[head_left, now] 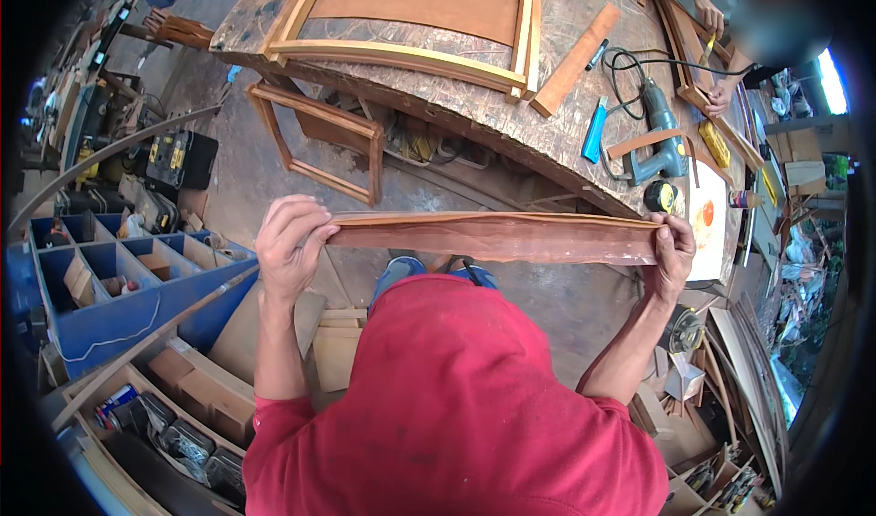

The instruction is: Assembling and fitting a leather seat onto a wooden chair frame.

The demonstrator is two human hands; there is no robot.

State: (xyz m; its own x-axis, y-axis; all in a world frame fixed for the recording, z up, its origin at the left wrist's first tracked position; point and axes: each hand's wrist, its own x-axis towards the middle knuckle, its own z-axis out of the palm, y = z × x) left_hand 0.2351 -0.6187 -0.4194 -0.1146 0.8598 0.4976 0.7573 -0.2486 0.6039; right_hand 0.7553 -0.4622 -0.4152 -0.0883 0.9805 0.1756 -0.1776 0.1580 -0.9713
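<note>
A long, thin reddish-brown strip (493, 238) stretches level in front of me, with a paler orange upper edge. Whether it is leather or wood veneer I cannot tell. My left hand (290, 244) is closed on its left end, thumb against the near face and fingers behind. My right hand (673, 256) pinches the right end the same way. Beyond the strip stands a worn wooden workbench (438, 119). On it lies a wooden frame (401, 57) around a brown panel (420, 3).
On the bench are a brown strip (577, 60), a blue cutter (595, 131), a corded power tool (659, 114) and a round tape measure (661, 197). Another person's hands (719, 96) work at the far right. A smaller frame (372, 165) leans below; a blue compartment box (137, 306) stands left.
</note>
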